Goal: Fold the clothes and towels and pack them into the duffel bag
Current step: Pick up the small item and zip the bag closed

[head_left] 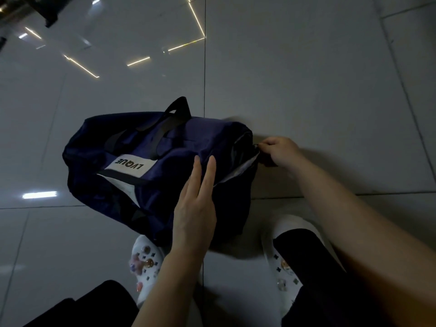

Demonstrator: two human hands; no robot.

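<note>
- Left hand (195,208), fingers straight, presses flat on the navy bag (141,161) at frame centre.
- Right hand (280,152) pinches the zipper pull (256,145) at the bag's right end.
- Bag lies on tiled floor (306,79).

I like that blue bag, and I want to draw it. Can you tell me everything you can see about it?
The duffel bag is dark navy, made of soft cloth, and it lies slumped on its side on the shiny tiled floor. It has black strap handles and a white label with dark letters, upside down from here. Pale lining shows at its right end. The left hand rests flat on it, while the right hand pinches the zipper pull at that end.
</note>
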